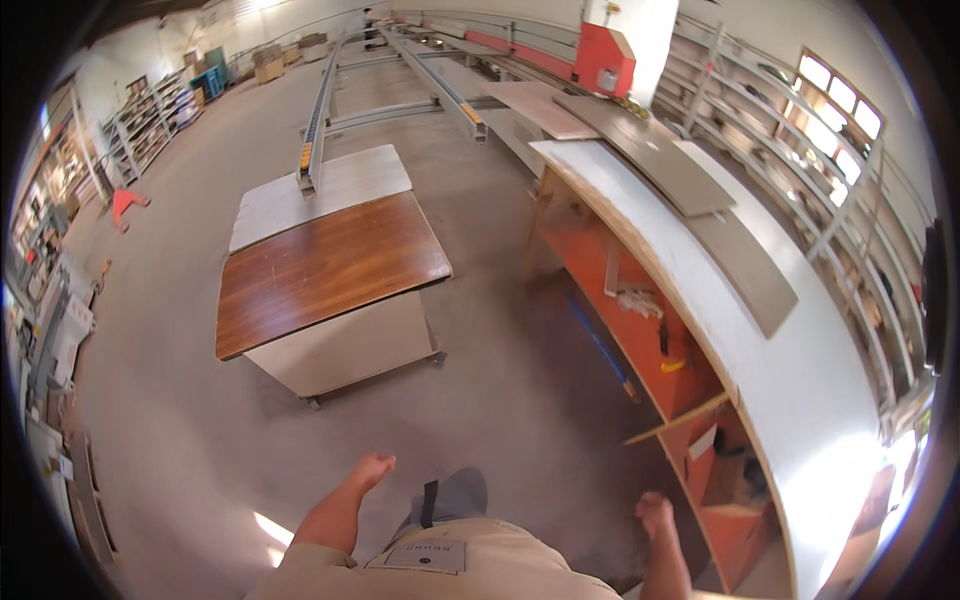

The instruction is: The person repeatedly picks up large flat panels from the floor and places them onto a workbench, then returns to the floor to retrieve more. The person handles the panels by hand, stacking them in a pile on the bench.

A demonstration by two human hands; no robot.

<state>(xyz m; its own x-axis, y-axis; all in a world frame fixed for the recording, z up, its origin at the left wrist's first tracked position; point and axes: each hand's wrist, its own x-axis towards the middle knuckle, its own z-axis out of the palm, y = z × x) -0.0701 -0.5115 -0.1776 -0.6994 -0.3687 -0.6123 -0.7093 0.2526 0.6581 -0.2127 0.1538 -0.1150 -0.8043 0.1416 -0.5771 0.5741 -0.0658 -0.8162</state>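
My left hand hangs over the grey floor at the lower middle, its fingers curled in, with nothing seen in it. Ahead of it stands a low base with a glossy brown wooden board on top. Beyond that board lies a pale white panel. On the other side of my body, my right hand is loosely closed and slightly blurred; nothing shows in it. Nearest to it is the long workbench, with a pale top and open orange shelves below. Neither hand visibly touches anything.
Grey-brown boards lie along the bench top. A wooden strip juts from the bench's shelves, which hold a yellow-handled tool. Long metal rails run toward the back. Metal racks line the right wall. A distant person stands at the back.
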